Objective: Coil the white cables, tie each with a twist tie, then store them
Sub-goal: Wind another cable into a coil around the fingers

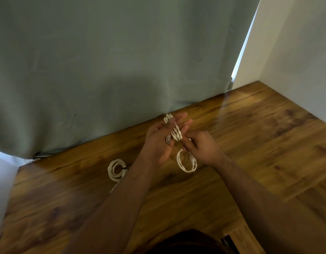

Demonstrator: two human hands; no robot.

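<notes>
Both hands meet just above centre of the view, over a glossy wooden table point(250, 136). The left hand point(158, 142) is turned palm-up with its fingers stretched toward one o'clock, and a white cable bundle point(174, 130) lies wound in several turns across the palm and fingers. The left thumb presses down on the bundle, pinning it against the hand. A grey connector tip point(168, 139) shows at the bundle's lower end, beside the base of the thumb.

The right hand point(202, 145) sits at three o'clock from the bundle, its fingers curled, the fingertips pinching at the bundle's lower right end. What exactly sits between those fingertips is too small and blurred to tell.

Just below the right hand, at six o'clock from the bundle, a loose white cable coil point(187, 161) lies flat on the table, partly hidden by the right wrist. Farther off at eight o'clock, a second white coil point(116, 170) rests on the wood with a dark twist tie point(124, 168) cinching its right side; a short tail of cable runs from it toward seven o'clock, beside the left forearm.

A grey-green curtain point(103, 61) hangs behind the table's far edge, filling the upper left of the view. A white wall point(296, 52) stands at two o'clock.
</notes>
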